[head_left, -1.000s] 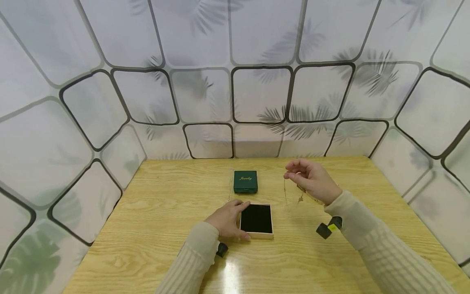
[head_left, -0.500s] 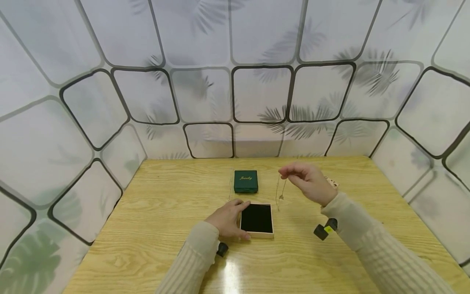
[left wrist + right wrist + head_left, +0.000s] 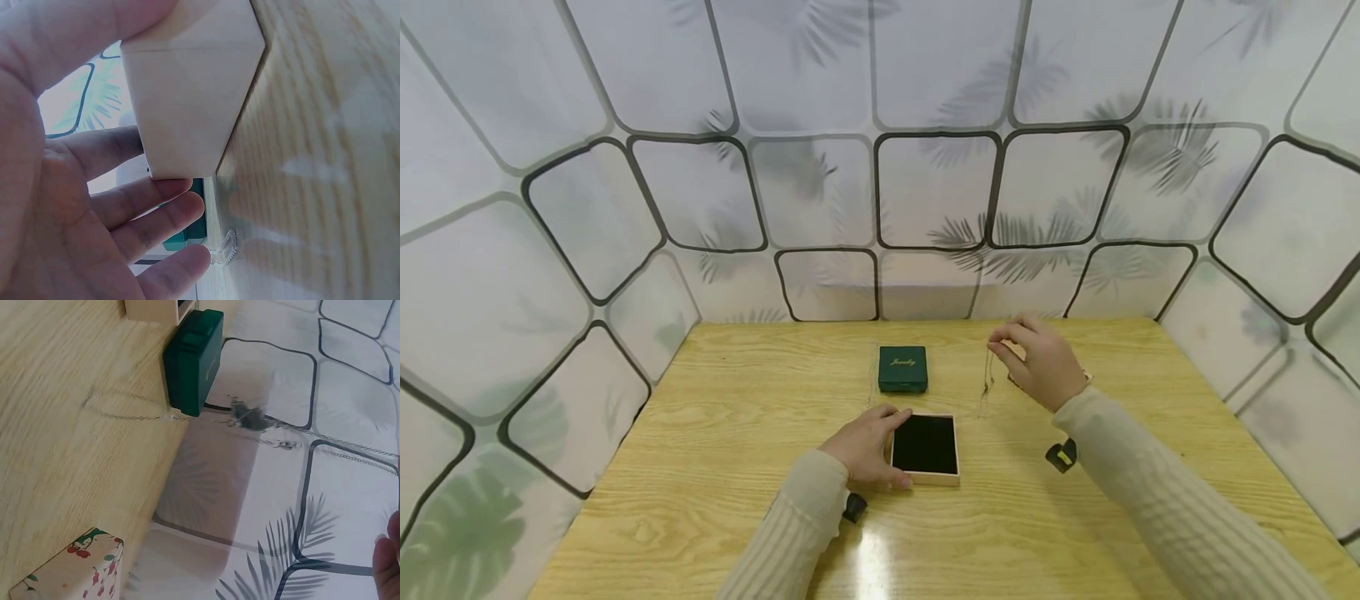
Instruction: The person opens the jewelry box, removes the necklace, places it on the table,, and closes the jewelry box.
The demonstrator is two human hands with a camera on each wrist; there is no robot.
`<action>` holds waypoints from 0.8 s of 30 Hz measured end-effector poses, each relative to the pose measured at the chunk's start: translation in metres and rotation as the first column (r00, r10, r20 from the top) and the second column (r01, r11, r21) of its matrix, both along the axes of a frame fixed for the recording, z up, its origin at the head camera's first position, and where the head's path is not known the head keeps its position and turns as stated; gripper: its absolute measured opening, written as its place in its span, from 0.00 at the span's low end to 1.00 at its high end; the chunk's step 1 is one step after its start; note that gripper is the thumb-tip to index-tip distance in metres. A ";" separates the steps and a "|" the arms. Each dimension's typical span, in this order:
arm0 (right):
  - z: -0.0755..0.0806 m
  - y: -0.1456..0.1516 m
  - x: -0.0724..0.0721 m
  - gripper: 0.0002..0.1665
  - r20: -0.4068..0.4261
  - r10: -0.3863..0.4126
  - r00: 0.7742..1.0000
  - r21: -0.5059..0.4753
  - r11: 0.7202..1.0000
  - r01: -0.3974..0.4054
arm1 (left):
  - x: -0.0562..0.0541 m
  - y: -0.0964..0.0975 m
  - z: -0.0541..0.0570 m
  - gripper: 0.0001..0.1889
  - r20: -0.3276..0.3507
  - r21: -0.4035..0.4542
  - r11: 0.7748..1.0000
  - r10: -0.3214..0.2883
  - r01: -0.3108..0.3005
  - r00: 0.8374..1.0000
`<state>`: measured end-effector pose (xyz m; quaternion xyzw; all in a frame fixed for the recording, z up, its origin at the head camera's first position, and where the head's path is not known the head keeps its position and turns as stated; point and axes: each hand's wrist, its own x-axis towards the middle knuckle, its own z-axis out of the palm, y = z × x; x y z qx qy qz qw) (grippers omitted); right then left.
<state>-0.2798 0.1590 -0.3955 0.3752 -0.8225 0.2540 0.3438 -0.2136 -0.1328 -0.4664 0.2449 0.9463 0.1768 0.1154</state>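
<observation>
With thumb and fingers spread to its near and far sides, my left hand (image 3: 863,452) holds the left end of a shallow cream box (image 3: 934,480) lined in black. The left wrist view has the box's plain pale wall (image 3: 187,106) between thumb and index finger. To the right, my right hand (image 3: 1039,367) pinches a thin chain necklace (image 3: 987,385), which hangs down in a loop above the table. In the right wrist view the chain stretches across with a small dark pendant (image 3: 250,417); only a bit of the fingers (image 3: 389,556) shows there.
A closed green jewelry box (image 3: 902,368) with gold lettering stands behind the cream box. Another fine chain (image 3: 872,377) lies left of it. A box with a red-flower print (image 3: 78,569) sits farther right, mostly hidden behind my right hand in the head view. A patterned curtain (image 3: 936,192) surrounds the table.
My right hand dips left, then moves back right and slightly up, with the dangling necklace swinging and drawing together. The left hand and cream box stay put.
</observation>
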 end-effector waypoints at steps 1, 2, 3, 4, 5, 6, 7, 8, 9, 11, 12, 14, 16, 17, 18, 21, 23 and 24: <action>0.000 0.000 0.000 0.07 0.025 -0.010 1.000 -0.012 1.000 0.010 | 0.000 0.000 0.000 0.57 -0.001 0.000 1.000 -0.001 0.001 1.000; 0.000 0.001 0.000 0.06 0.059 -0.014 0.998 -0.023 1.000 0.015 | 0.000 0.000 0.001 0.57 -0.002 0.000 1.000 -0.001 0.001 1.000; 0.000 0.001 0.001 0.05 0.095 -0.018 0.995 -0.030 0.999 0.021 | 0.000 0.000 0.001 0.57 -0.002 0.001 1.000 -0.002 0.002 1.000; 0.001 0.001 0.002 0.04 0.137 -0.017 0.990 -0.040 0.999 0.023 | 0.000 0.000 0.001 0.57 -0.002 0.000 1.000 -0.002 0.002 1.000; 0.001 0.001 0.003 0.03 0.179 -0.015 0.984 -0.050 0.998 0.024 | 0.000 0.000 0.001 0.57 -0.003 0.000 1.000 -0.002 0.002 1.000; 0.002 0.001 0.005 0.02 0.223 -0.010 0.975 -0.060 0.998 0.024 | 0.000 0.000 0.001 0.57 -0.002 0.000 1.000 -0.003 0.003 1.000; 0.003 0.001 0.006 0.01 0.263 -0.006 0.965 -0.071 0.997 0.025 | 0.000 0.000 0.001 0.57 -0.002 0.000 1.000 -0.002 0.002 1.000; 0.003 0.001 0.007 0.01 0.300 -0.001 0.954 -0.082 0.996 0.027 | 0.000 0.000 0.001 0.57 -0.002 0.000 1.000 -0.002 0.002 1.000; 0.004 0.001 0.007 0.01 0.332 0.006 0.943 -0.092 0.995 0.026 | 0.000 0.000 0.001 0.57 -0.001 -0.001 1.000 -0.001 0.001 1.000; 0.004 0.001 0.007 0.03 0.382 0.027 0.924 -0.110 0.994 0.016 | 0.001 0.000 0.001 0.57 0.000 0.000 1.000 0.000 0.000 1.000; 0.004 0.001 0.007 0.03 0.404 0.040 0.914 -0.115 0.993 0.007 | 0.001 0.000 0.001 0.57 -0.001 0.001 1.000 0.001 -0.001 1.000; 0.004 0.000 0.007 0.03 0.445 0.077 0.892 -0.126 0.992 -0.023 | 0.001 0.000 0.001 0.57 0.000 0.003 1.000 0.003 -0.003 1.000; 0.004 -0.001 0.008 0.02 0.481 0.117 0.869 -0.134 0.989 -0.059 | 0.001 0.000 0.001 0.57 -0.001 0.004 1.000 0.003 -0.003 1.000; 0.005 -0.001 0.008 0.02 0.498 0.136 0.857 -0.139 0.987 -0.076 | 0.000 0.000 0.001 0.57 -0.002 0.003 1.000 0.002 -0.002 1.000; 0.008 -0.003 0.011 0.03 0.520 0.142 0.843 -0.137 0.987 -0.082 | 0.000 0.000 0.001 0.57 -0.002 0.002 1.000 0.002 -0.002 1.000; 0.016 -0.008 0.019 0.03 0.547 0.167 0.820 -0.136 0.985 -0.110 | 0.000 -0.001 0.000 0.57 -0.004 -0.001 1.000 0.001 -0.001 1.000; 0.016 -0.009 0.019 0.04 0.557 0.175 0.812 -0.130 0.984 -0.123 | 0.000 -0.001 0.000 0.57 -0.004 -0.001 1.000 0.000 0.000 1.000; 0.016 -0.010 0.020 0.04 0.564 0.175 0.807 -0.122 0.984 -0.128 | 0.000 -0.001 0.000 0.57 -0.004 -0.001 1.000 0.000 0.000 1.000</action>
